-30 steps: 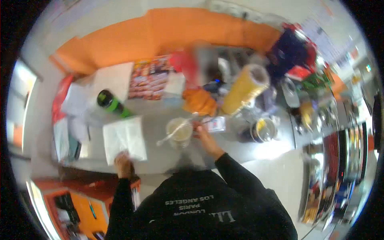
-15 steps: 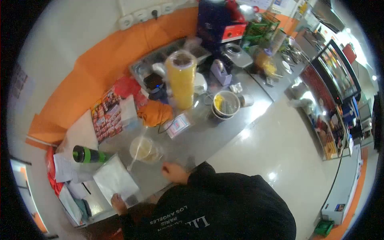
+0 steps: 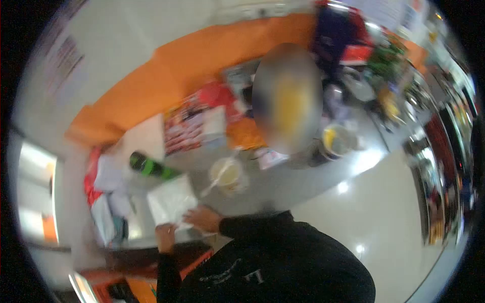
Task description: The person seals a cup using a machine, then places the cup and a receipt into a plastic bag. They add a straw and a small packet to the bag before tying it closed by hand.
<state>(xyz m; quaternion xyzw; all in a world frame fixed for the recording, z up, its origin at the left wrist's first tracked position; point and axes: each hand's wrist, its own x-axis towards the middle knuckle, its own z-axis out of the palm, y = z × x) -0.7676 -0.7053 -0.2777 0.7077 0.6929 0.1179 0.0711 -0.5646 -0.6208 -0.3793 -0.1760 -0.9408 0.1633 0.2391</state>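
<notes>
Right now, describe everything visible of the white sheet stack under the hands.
The white sheet stack looks like thin paper or plastic, pale and faintly glossy, roughly square and lying flat on the steel counter near its front edge. The left hand rests at its near corner and the right hand lies on its near right edge. A green and black bottle lies just behind it; a cup with a spoon stands to its right. Blur hides finer detail.
</notes>
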